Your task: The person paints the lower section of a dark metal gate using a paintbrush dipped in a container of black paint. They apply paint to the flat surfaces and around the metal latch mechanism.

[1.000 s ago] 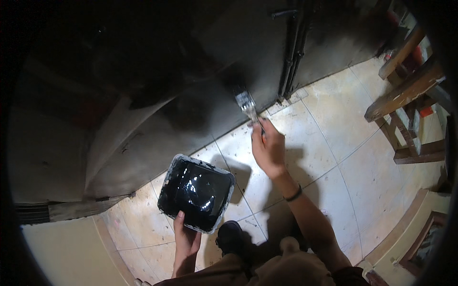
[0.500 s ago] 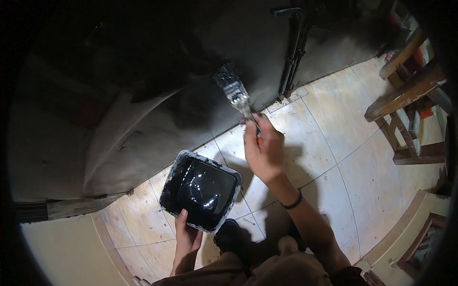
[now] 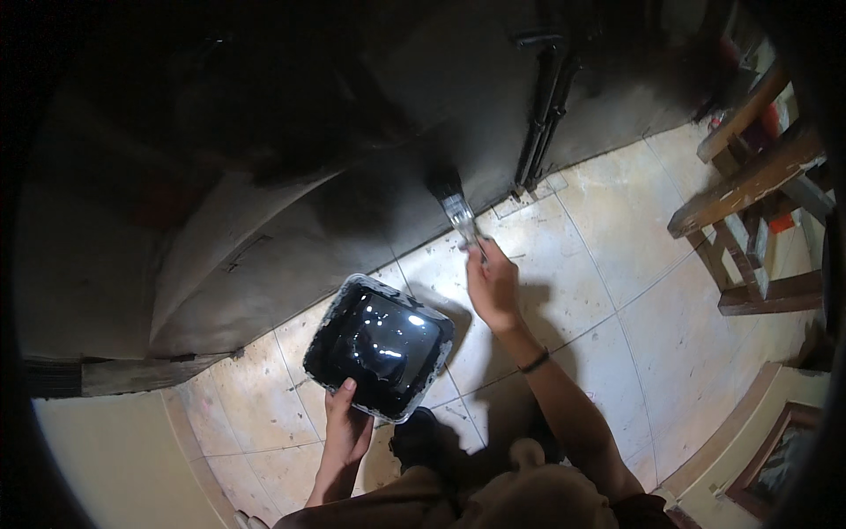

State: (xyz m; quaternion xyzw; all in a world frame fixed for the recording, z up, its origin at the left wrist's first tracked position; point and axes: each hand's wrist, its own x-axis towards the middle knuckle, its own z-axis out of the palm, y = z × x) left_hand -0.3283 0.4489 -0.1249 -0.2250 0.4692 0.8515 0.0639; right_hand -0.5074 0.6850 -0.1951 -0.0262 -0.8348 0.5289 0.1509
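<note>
My right hand (image 3: 495, 284) is closed round the handle of a paintbrush (image 3: 457, 210) with a metal collar. Its dark bristles meet the lower part of a large dark panel (image 3: 291, 238), just above the floor; whether they press on it is hard to see in the gloom. My left hand (image 3: 347, 423) grips the near rim of a square paint tub (image 3: 432, 388), thumb over the edge and fingers hidden beneath. Glossy black paint fills part of the tub, and its pale rim is smeared with black.
Spotted cream floor tiles (image 3: 608, 238) run along the panel's foot. A dark vertical bolt (image 3: 539, 123) stands out on the panel. Wooden legs of a piece of furniture (image 3: 740, 185) rise at the right. A framed picture (image 3: 780, 454) sits at lower right; my shoe (image 3: 419, 436) is below the tub.
The brush and my right hand have moved down the panel, slightly to the right. The tub has shifted a little to the right in my left hand.
</note>
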